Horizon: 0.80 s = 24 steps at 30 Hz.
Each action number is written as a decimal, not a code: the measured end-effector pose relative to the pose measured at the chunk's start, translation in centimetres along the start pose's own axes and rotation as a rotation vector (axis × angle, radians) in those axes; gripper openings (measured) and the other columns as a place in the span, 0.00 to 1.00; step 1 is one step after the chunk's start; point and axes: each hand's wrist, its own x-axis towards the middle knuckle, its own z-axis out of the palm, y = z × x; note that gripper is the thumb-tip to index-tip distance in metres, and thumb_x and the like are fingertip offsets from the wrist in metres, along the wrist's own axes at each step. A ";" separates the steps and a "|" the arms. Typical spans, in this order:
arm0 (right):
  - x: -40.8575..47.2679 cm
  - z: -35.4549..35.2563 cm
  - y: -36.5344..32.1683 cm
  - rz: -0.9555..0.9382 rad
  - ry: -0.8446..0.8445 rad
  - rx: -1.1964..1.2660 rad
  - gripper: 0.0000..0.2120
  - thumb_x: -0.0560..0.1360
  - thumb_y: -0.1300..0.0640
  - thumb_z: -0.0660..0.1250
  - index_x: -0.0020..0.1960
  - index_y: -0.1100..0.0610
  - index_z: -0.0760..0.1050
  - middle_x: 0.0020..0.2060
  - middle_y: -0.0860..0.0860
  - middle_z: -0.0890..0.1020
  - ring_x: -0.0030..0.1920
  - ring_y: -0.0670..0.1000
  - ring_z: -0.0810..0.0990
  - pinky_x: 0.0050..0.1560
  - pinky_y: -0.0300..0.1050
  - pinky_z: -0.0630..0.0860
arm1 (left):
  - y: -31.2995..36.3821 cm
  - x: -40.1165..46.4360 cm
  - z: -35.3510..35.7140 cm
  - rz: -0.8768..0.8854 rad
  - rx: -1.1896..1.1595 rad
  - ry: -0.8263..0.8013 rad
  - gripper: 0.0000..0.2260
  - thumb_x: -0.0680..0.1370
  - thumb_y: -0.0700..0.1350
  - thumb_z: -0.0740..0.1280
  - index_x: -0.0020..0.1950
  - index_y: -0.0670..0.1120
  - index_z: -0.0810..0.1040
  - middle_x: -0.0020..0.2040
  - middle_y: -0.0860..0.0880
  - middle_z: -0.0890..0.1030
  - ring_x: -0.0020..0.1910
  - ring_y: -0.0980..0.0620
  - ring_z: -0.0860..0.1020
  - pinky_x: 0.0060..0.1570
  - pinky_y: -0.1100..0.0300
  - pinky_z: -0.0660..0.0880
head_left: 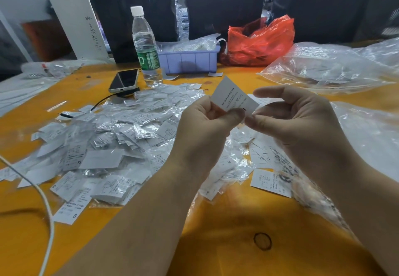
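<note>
1. Currently I see the label [234,97] held above the surface [226,221], its long edge sloping from upper left down toward the right hand [298,120].
2. Left hand [203,128] fingers [232,117] pinch its lower edge.
3. The right thumb meets the lower right corner with the forefinger arched apart above. Whether it pinches, I cannot tell.
4. Loose labels [112,137] are heaped to the left, and a bottle [145,44] and phone [124,80] sit beyond.

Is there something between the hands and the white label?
Nothing visible stands between. The left hand pinches the white label at its lower edge, and the right hand holds its lower right corner, both above the pile of labels.
</note>
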 end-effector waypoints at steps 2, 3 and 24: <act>0.0 0.0 0.0 0.003 -0.007 0.028 0.23 0.60 0.54 0.78 0.54 0.52 0.80 0.39 0.54 0.86 0.40 0.51 0.86 0.41 0.38 0.80 | 0.1 0.1 -0.3 -0.034 0.009 -0.041 0.07 0.75 0.40 0.72 0.51 0.49 0.82 0.38 0.54 0.83 0.37 0.59 0.78 0.39 0.63 0.76; 0.0 -0.1 0.0 0.003 -0.015 0.045 0.23 0.60 0.54 0.77 0.54 0.53 0.80 0.39 0.54 0.86 0.40 0.51 0.86 0.41 0.37 0.79 | 0.1 0.2 -0.5 -0.054 0.011 -0.063 0.07 0.74 0.41 0.72 0.51 0.49 0.82 0.38 0.54 0.83 0.37 0.58 0.77 0.40 0.61 0.75; 0.3 -0.5 -0.3 0.023 -0.084 0.199 0.15 0.67 0.71 0.73 0.52 0.62 0.80 0.35 0.57 0.83 0.23 0.41 0.76 0.24 0.27 0.67 | 1.2 0.7 -2.5 0.255 0.270 -0.193 0.04 0.77 0.40 0.70 0.41 0.44 0.81 0.35 0.43 0.79 0.33 0.53 0.72 0.35 0.62 0.71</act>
